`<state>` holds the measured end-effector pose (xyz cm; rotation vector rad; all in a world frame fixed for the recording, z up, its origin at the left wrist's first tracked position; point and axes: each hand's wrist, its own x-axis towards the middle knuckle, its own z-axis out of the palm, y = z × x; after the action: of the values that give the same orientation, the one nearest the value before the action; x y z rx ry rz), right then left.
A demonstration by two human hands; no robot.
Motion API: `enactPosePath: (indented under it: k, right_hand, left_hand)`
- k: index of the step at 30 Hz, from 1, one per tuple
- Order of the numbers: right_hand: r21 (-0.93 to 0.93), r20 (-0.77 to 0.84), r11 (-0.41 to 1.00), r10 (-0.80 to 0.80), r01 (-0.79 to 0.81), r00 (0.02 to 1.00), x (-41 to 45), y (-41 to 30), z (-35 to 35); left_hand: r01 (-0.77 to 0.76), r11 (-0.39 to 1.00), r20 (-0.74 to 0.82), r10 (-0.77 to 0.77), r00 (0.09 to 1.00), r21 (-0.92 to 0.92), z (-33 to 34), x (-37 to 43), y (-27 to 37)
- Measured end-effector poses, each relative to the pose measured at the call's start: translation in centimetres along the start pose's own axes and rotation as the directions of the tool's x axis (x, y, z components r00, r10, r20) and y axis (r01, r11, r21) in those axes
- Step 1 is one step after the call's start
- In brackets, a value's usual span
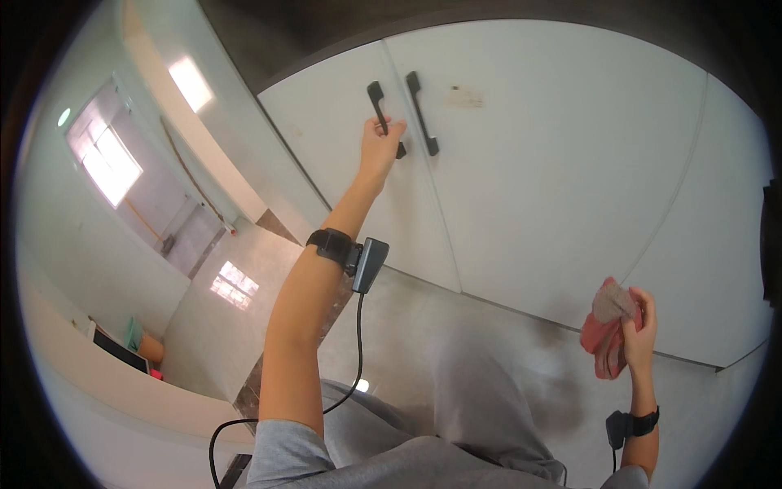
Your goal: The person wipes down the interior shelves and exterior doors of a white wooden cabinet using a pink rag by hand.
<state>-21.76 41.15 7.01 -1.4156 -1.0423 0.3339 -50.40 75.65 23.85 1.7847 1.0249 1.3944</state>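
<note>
My left hand [382, 143] grips the black handle [375, 91] of the left white cabinet door [317, 116], its fingers wrapped around the bar. Both cabinet doors look closed. A second black handle [421, 116] runs alongside on the wider right door [550, 171], with a brownish stain [467, 98] to its right. Low on the right side, my right hand [641, 330] holds a bunched red cloth [602, 333] with a greyish-brown patch [613, 304] on it. The cloth is in front of the lower cabinet front; whether it touches the surface I cannot tell.
A dark countertop [293, 36] borders the cabinet's top. Black straps with devices sit on both forearms, and a cable [360, 342] hangs from the left one [371, 266]. Glossy floor tiles [256, 257] lead to a doorway at left. An orange bin [151, 347] stands at lower left.
</note>
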Motion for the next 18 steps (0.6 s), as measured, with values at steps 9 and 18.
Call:
enactPosePath:
  k: [9, 18]
  right_hand:
    - [0.193, -0.118, 0.832, -0.507, 0.521, 0.854, 7.7, -14.3, 15.0]
    - [0.358, -0.23, 0.163, -0.939, 0.919, 0.256, 12.0, -38.0, 38.9]
  left_hand:
    - [-0.168, 0.984, -0.136, 0.159, 0.978, -0.057, -14.3, -11.5, 0.4]
    - [-0.146, 0.977, -0.581, 0.21, 0.786, 0.155, -27.3, -13.5, -2.3]
